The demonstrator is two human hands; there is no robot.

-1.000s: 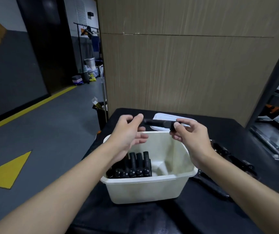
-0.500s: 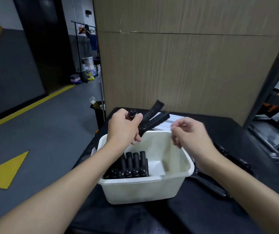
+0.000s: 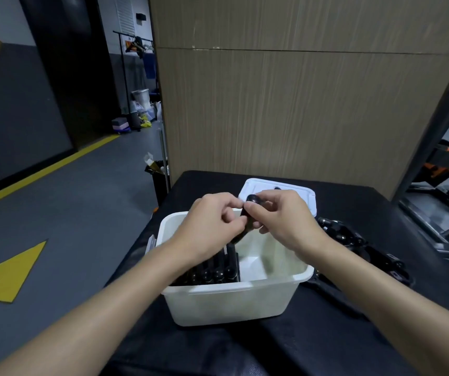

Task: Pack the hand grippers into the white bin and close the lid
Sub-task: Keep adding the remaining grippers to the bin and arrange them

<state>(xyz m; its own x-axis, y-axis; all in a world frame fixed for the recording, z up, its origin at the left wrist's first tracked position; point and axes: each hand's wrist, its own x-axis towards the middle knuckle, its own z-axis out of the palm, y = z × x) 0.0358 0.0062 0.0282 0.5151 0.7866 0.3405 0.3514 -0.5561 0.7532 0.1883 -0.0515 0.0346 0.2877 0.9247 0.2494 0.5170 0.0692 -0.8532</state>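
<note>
Grippers (image 3: pixel 217 270) already packed stood upright in a row along the left side of the white bin (image 3: pixel 234 299), which sat on the black desk (image 3: pixel 312 346) near its left edge. We held one more gripper (image 3: pixel 247 221) above the open bin, both hands meeting over its far rim. Our left hand (image 3: pixel 212 229) pinched the lower part of it with fingers curled shut, and our right hand (image 3: pixel 285 218) closed around its upper end, thumb pressed by the rounded black tip. It hung tilted, its lower end pointing down into the bin. Behind our hands the white lid (image 3: pixel 307 196) lay flat on the desk, off the bin, towards the far edge. More loose black grippers (image 3: pixel 348 237) lay on the desk to the right of the bin, near the right edge.
</note>
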